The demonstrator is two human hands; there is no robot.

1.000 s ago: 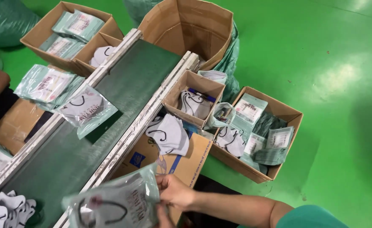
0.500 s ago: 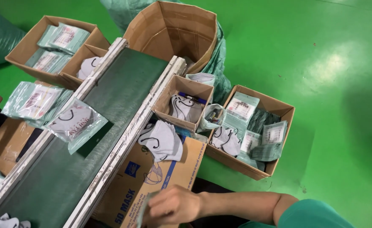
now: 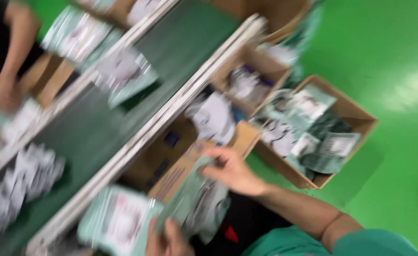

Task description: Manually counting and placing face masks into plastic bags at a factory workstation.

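Pinching pale green pouch [image 3: 197, 204] between both hands, low at 6 o'clock, beside conveyor belt [image 3: 123, 114]. My right hand [image 3: 232, 170] grips top edge, fingers closed on it; my left hand [image 3: 168, 239] closed on bottom, steadying it. Pouch blurred: glossy film, dark and white contents showing through. Second pouch [image 3: 116, 223] just beside at 7 o'clock. Open cardboard box [image 3: 356, 118] of similar pouches at 3 o'clock. Co-worker's arm [image 3: 14, 57] at 10 o'clock.

Right hand [image 3: 232, 170]: bare forearm extended from lower right, fingers curled in a grip, thumb uppermost. Left hand [image 3: 168, 242]: low at frame edge (blurred, partly cut off), fingers bent upward below the grip
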